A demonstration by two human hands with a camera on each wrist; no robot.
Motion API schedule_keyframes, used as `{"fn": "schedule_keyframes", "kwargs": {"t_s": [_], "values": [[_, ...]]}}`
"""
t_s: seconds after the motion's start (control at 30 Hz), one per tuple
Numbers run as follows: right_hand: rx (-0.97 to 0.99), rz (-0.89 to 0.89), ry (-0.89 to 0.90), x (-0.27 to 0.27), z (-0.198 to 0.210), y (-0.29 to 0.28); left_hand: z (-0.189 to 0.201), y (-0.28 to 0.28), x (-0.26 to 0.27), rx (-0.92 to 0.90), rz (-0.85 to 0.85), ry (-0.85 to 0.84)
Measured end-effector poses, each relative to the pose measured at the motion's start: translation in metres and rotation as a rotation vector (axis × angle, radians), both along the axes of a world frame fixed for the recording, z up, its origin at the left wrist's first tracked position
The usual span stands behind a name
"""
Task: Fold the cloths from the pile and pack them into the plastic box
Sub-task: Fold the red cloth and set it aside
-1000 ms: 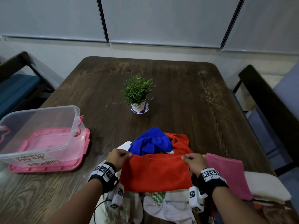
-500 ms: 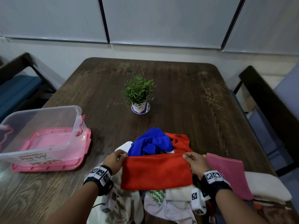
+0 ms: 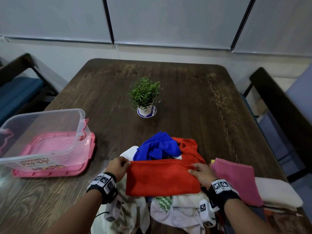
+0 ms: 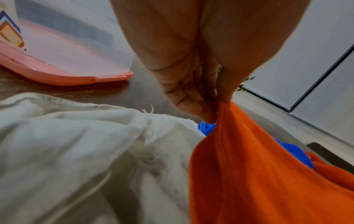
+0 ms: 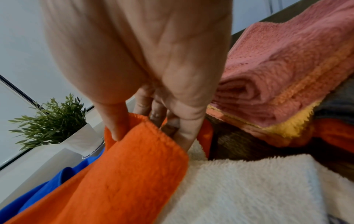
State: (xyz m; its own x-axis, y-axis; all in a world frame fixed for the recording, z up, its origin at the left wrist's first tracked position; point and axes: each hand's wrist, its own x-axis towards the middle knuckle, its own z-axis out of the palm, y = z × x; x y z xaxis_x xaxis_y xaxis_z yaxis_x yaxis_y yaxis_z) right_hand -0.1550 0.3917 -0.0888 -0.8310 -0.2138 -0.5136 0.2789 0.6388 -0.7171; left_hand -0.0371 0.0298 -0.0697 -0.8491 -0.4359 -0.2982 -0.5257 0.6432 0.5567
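- Head view: my left hand and right hand each pinch a far corner of the fleecy orange-red cloth, folded to a flat rectangle on top of the heap of crumpled cloths at the near edge of the dark wood-grain tabletop.
- A crumpled bright blue cloth lies just beyond it. The clear plastic box stands well apart to the left on its pink lid.
- A folded pink terry cloth lies just beside my right hand; a small green potted plant stands mid-table.
- Left wrist view: my left hand has thumb and fingers closed on the orange cloth's bunched corner, above rumpled off-white woven fabric with a frayed hem.
- Right wrist view: my right hand has the thumb on top and fingers curled behind the plush hemmed edge, over a fluffy white cloth.
- Compared with a second ago, the rectangle is shallower, its far edge drawn nearer me; both hands keep their grip.
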Motion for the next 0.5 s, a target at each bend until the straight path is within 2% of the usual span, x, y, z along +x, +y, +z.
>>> {"fn": "schedule_keyframes", "kwargs": {"t_s": [0.07, 0.2, 0.3, 0.4, 0.5], "values": [[-0.048, -0.015, -0.003, 0.000, 0.000, -0.001, -0.003, 0.001, 0.000, -0.043, 0.005, 0.024], [-0.156, -0.099, -0.032, 0.001, 0.007, -0.003, -0.002, 0.005, 0.000, 0.017, 0.042, 0.049], [-0.247, -0.113, 0.004, 0.001, 0.023, -0.006, 0.003, 0.009, -0.004, -0.006, 0.027, 0.047], [-0.299, -0.027, 0.063, 0.000, 0.047, -0.019, 0.023, 0.025, -0.016, -0.081, -0.171, 0.182], [-0.346, 0.147, 0.139, 0.003, 0.075, -0.041, 0.064, 0.061, -0.034, 0.036, -0.384, 0.353]]}}
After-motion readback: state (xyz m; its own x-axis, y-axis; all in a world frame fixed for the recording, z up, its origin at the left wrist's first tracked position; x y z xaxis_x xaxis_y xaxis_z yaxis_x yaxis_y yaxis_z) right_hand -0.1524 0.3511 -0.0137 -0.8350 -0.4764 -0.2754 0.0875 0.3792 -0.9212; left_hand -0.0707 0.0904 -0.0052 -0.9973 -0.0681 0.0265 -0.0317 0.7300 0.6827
